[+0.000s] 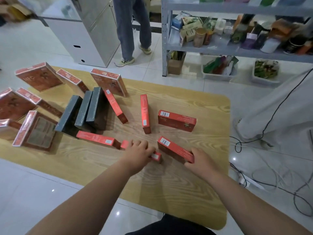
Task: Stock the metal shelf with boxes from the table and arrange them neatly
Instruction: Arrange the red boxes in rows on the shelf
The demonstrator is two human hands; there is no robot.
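A wood-grain desk point(169, 187) with rounded corners stands on glossy white floor tiles point(33, 184). At its left edge large red flat boxes point(39, 77) stand on edge, some cut off by the frame; beside them three dark grey boxes point(83, 112) lean together. Slim red boxes point(145, 114) stand scattered across the middle. Beyond the desk, a white cabinet point(84, 39) and a person's legs in jeans point(133, 28). On the right stands the grey metal shelf point(237, 48), crowded with packets and jars too blurred to identify, with bins on the floor beneath. Cables point(271, 180) trail over the tiles at far right.

Both bare forearms reach forward. The left hand point(138, 154) curls over a small red box point(156, 156), hiding most of it. The right hand point(200, 161) pinches the near end of a slim red box point(174, 149) resting on the desk.
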